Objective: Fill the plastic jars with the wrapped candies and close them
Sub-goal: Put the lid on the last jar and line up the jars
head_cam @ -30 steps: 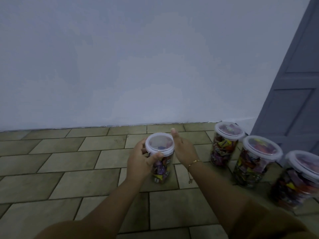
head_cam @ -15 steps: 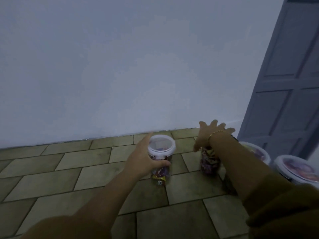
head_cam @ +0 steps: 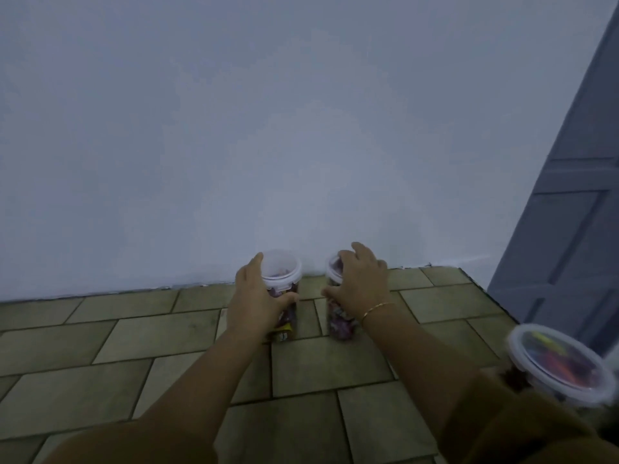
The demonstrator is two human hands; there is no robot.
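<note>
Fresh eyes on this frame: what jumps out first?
Two candy jars standing side by side on the tiled floor near the wall, each gripped by a hand: the left hand round the left jar, the right hand over the right jar. A third lidded jar sits blurred at the lower right edge, beside a grey door.

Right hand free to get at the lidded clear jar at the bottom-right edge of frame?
Probably not right away: the right hand is curled over another clear plastic candy jar by the white wall. The lidded clear jar sits beside that forearm with nothing between, so after letting go it looks reachable.
</note>
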